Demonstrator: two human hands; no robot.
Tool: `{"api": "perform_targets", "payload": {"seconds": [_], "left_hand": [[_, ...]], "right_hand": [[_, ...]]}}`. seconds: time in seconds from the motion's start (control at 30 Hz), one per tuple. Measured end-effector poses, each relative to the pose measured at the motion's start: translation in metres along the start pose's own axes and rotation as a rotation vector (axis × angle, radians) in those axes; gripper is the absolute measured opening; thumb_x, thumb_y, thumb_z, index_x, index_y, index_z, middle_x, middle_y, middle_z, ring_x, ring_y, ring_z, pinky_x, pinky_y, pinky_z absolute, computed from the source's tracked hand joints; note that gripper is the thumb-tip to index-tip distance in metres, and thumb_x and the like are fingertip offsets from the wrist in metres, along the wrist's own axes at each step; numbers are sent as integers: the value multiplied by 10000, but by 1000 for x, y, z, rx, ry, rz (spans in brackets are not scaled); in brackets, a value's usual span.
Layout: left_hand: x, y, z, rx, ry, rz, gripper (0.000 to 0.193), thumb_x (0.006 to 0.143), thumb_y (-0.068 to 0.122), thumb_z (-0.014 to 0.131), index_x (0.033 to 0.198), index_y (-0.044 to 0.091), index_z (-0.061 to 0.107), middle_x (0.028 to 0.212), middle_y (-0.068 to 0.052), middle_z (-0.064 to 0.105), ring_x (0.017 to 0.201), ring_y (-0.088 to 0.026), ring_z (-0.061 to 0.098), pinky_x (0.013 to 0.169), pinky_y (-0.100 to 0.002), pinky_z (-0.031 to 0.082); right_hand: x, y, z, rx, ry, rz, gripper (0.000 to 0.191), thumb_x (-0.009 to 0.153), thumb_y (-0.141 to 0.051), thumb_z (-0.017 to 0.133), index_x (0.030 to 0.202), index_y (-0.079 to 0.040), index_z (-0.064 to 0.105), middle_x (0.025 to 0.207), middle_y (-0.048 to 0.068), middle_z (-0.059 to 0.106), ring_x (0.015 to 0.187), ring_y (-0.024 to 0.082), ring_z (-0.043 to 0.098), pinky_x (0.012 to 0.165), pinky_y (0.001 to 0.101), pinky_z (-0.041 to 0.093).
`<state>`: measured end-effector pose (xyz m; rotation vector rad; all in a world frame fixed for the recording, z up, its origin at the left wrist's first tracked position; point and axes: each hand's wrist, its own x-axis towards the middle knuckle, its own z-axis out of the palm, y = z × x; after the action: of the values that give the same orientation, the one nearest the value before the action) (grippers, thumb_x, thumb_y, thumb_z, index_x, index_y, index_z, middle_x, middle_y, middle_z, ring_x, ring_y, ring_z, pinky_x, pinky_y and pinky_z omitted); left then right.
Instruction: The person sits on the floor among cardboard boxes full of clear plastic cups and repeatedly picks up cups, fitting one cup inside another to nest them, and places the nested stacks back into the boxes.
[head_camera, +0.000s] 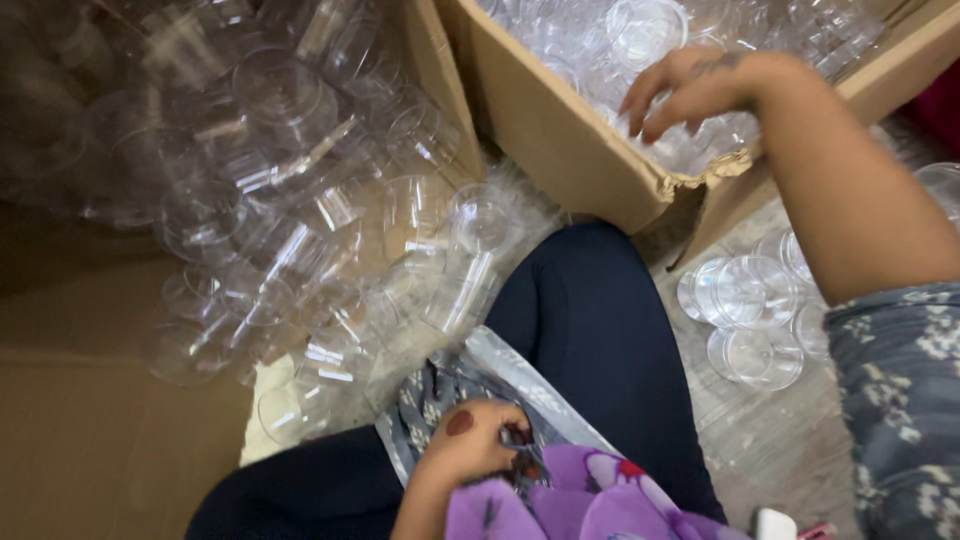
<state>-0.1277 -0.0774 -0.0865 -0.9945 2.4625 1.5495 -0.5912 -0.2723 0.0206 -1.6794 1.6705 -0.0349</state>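
Note:
My right hand (690, 90) reaches into a cardboard box (560, 140) at the top right, fingers apart and pointing down onto the clear plastic cups (640, 40) that fill it. Nothing shows in its grip. My left hand (470, 440) rests low on my lap with its fingers curled around a small dark thing (520, 452) that I cannot make out, next to a clear plastic bag (520, 375) and patterned grey cloth. A big heap of loose clear plastic cups (300, 200) lies in a second cardboard box (90, 400) to the left.
My dark-trousered leg (590, 340) runs between the two boxes. Several clear round lids or cups (750, 320) lie on the floor at the right. Purple cloth (580, 500) covers my lap at the bottom. A small white object (775, 525) sits at the bottom edge.

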Motion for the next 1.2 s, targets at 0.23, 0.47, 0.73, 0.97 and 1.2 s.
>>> {"api": "perform_targets", "payload": {"seconds": [0.23,0.47,0.73,0.97,1.2], "left_hand": [[-71,10,20,-4,40,310,808,665,212,883,1382,19,562,1336,-191,632,1264,-399,591,1071,-400,458],[-121,45,36,92,82,-71,1062,455,163,904,1411,62,452,1347,-165,516,1248,-415,527,1048,-402,444],[-147,62,61,160,274,-26,957,607,167,869,1446,22,432,1415,-218,478,1163,-439,573,985,-447,470],[-164,66,63,312,283,-44,799,607,22,780,1361,41,515,1368,-198,531,1199,-414,576,1001,-469,471],[-174,35,-2,198,557,141,397,694,22,771,1078,104,712,1359,-169,618,1130,-362,676,870,-378,583]], "right_hand": [[-39,14,4,485,494,-59,168,928,-211,768,1063,-112,753,1049,-3,754,931,104,701,713,293,535],[-119,-53,107,1259,1125,-526,345,1023,-129,773,1318,-65,607,1194,71,717,1005,198,686,763,311,566],[-36,-189,320,1305,268,-175,236,857,-70,721,1092,-44,728,997,44,733,881,111,705,638,268,585],[-32,-214,351,819,117,-406,461,825,-174,778,1247,-39,652,1188,83,670,989,184,679,753,302,589],[-82,-177,257,450,521,-510,336,880,-211,810,1169,-49,756,1128,98,730,1029,180,713,887,307,565]]}}
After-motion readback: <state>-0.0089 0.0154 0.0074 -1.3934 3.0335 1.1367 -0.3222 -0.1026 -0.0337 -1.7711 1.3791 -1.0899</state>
